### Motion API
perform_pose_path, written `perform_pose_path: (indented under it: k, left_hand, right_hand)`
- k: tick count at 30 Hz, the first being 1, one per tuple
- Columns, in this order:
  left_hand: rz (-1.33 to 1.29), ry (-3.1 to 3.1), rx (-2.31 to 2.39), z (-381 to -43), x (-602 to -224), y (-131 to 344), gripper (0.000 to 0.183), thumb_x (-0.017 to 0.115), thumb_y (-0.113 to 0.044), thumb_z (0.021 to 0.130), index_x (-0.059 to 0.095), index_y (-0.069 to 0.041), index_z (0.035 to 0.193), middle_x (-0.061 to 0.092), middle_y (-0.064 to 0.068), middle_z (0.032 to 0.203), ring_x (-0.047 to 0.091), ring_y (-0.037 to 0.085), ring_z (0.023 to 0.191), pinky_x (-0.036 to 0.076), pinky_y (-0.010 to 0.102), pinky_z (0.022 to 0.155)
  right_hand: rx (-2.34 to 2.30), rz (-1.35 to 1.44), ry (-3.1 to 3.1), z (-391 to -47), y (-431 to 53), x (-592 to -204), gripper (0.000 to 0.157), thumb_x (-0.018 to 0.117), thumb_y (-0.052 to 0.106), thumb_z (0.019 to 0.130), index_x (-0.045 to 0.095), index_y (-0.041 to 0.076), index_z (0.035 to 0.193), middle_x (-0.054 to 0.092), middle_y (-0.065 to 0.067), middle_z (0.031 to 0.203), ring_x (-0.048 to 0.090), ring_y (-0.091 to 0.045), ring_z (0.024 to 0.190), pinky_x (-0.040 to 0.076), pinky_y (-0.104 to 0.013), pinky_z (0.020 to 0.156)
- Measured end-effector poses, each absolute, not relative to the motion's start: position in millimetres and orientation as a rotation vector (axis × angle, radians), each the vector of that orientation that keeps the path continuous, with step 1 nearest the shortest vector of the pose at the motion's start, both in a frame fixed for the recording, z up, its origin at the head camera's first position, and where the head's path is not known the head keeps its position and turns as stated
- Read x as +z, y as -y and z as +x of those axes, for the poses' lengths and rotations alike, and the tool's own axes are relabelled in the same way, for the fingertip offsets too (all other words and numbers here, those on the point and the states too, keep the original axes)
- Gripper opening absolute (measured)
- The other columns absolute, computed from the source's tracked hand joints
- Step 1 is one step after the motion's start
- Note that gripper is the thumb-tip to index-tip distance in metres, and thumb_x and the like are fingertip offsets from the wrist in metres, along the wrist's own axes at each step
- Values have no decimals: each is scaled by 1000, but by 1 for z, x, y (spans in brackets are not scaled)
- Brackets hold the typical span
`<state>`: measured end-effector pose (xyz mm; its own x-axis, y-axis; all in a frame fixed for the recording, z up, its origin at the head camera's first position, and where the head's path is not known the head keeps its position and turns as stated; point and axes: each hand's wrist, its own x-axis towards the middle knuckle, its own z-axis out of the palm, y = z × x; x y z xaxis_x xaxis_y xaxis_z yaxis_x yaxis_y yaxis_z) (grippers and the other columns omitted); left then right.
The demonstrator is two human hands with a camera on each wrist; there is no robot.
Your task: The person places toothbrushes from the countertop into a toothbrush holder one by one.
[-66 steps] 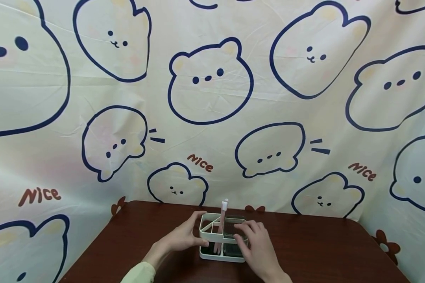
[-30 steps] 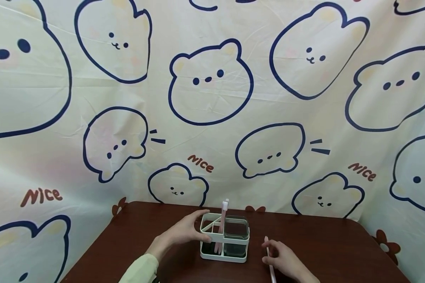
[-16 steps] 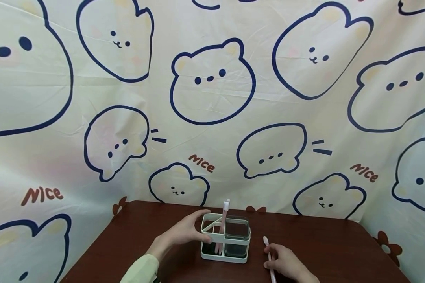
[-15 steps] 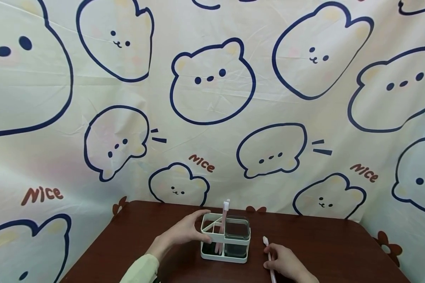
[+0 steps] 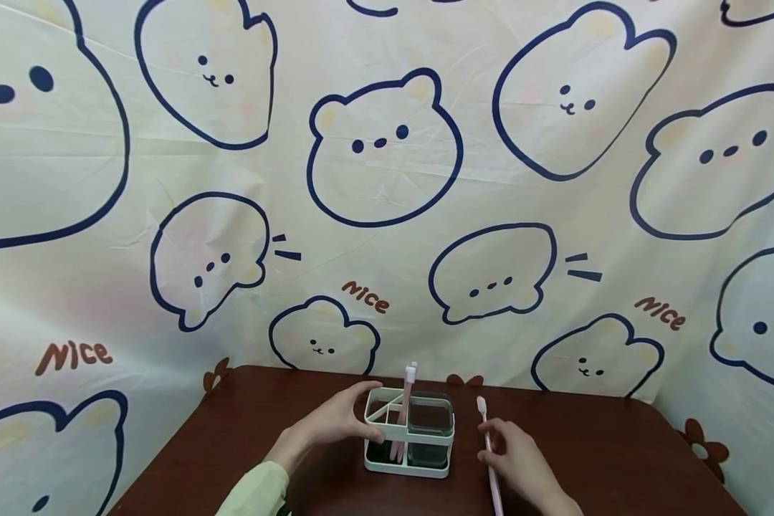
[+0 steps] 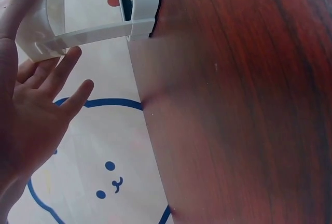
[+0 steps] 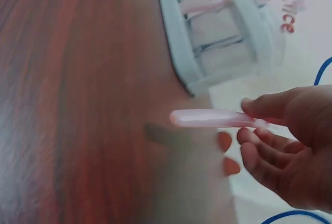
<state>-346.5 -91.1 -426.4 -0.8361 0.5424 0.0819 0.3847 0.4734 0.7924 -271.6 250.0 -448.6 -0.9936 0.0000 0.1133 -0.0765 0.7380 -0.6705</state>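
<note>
A white two-tier toothbrush holder (image 5: 396, 432) stands on the table, gripped at its upper left side by my left hand (image 5: 329, 424), thumb in front and fingers behind. One pink toothbrush (image 5: 405, 405) with a white top stands in a small compartment of it. A clear cup (image 5: 431, 416) fills the right compartment. To the right of the holder, my right hand (image 5: 522, 462) pinches another pink toothbrush (image 5: 494, 491) by its handle, bristle head up. The right wrist view shows that toothbrush's rounded handle end (image 7: 202, 118) above the tabletop, apart from the holder.
The dark reddish-brown table (image 5: 619, 459) extends to both sides. Behind it hangs a pale cloth (image 5: 387, 186) printed with cartoon animal outlines, close to the table's back edge.
My right hand has left the holder's right side and now has a toothbrush, which has risen during the last half second. The left hand keeps its hold on the holder.
</note>
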Motion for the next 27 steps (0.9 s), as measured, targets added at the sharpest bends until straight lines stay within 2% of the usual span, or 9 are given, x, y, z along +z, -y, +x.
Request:
perform_pose_path:
  k: [5,15,22,27]
  left_hand:
    - [817,-2533,1297,-347,-426,92,87,86,-38,76,42,-15,147,54,8,140,51,25,119,41,62,104]
    - [803,-2534,1295,-345,-427,92,87,86,-39,75,42,-16,147,52,8,141,50,26,120,39,64,105]
    - [800,-2532,1295,-345,-427,92,86,86,-38,76,43,-16,147,53,9,139,51,25,118,40,63,104]
    - [804,-2534,1292,-344,-425,91,86,86,-37,76,43,-16,147,53,9,139,51,25,117,40,64,105]
  right_hand:
    - [1007,106,2680,-265,-233,-427,36,78,8,83,67,21,115,52,3,84,48,-9,67,43,-22,56]
    - [1020,234,2406,-256,-209,-404,50,79,2,81,63,17,126,58,-4,106,59,-8,78,53,-17,63]
    - [988,325,2299,-255,-195,-397,62,82,0,77,56,15,131,60,-1,101,57,-5,77,54,-17,65]
    - [1007,383,2245,-256,-181,-389,59,82,2,78,57,14,130,59,2,96,57,-4,77,54,-17,65]
